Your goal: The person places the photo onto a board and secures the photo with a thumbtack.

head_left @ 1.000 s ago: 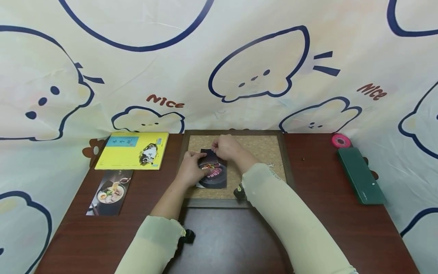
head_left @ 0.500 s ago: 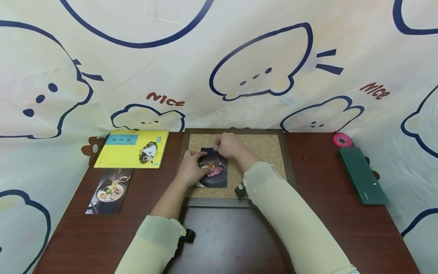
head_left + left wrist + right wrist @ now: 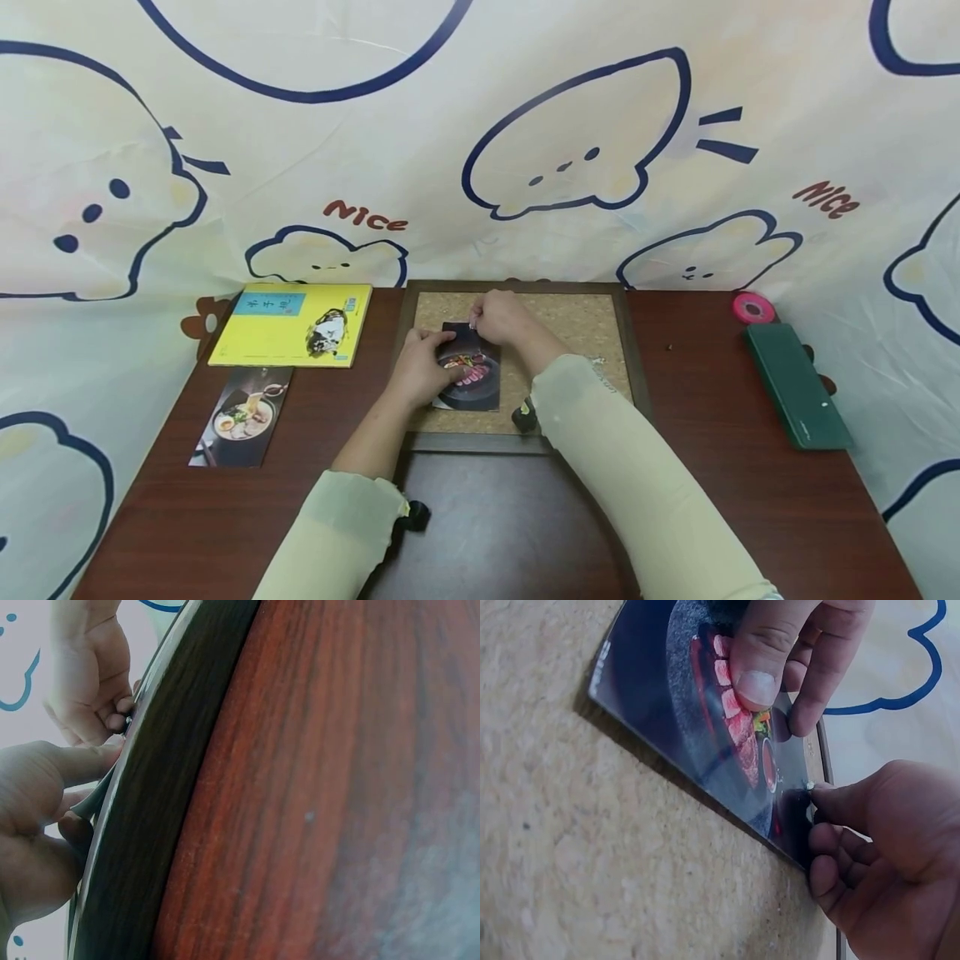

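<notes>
A dark food photo card with slices of pink meat lies on a framed cork board. My left hand presses on the card, thumb on the meat picture and another finger near the top left corner. At the card's top edge, my right hand pinches a small whitish push pin between thumb and fingertips. The card's near edge stands slightly off the cork in the right wrist view. Both hands meet close together over the board's frame in the left wrist view.
A yellow book and a ramen photo card lie to the left. On the right are a dark green case and a pink roll. Small clear pieces sit on the cork beside the right sleeve.
Both hands stay at the card, with only a tiny shift of the right fingers at its top edge. The head view has tilted slightly.
</notes>
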The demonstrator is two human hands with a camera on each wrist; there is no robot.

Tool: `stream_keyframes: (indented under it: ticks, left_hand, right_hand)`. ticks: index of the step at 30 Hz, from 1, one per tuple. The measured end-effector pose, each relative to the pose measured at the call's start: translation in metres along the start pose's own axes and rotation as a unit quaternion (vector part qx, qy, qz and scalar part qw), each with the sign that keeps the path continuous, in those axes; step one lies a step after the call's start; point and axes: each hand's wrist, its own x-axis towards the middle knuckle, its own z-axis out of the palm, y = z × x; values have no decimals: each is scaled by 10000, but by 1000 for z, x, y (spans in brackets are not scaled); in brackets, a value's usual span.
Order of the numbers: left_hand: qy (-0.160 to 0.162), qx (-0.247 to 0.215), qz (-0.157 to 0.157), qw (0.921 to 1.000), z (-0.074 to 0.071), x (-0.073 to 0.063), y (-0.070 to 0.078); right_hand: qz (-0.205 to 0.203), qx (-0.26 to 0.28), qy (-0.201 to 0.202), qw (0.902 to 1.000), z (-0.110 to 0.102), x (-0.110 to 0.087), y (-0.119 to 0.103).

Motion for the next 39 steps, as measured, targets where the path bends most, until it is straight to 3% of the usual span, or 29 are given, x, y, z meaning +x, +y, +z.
stream_keyframes:
  ticks: [5,12,20,26,39]
  left_hand:
    - [10,-5,-18,10000,-1,-1,0]
    - [67,96,15,9999,-2,-2,0]
    - [40,43,19,10000,2,0,1]
    - [114,51,40,9999,3,1,-2]
    - [21,-3,63,10000,3,1,-2]
  right_hand:
    - [33,145,278,9995,3,1,2]
    - [77,-92,370,9992,5,1,-3]
    - [-587,54,532,9968,8,-8,17]
    - [-1011,-297,268,9941,6,-23,19]
    - [-672,-447,-192,9966,6,-24,12]
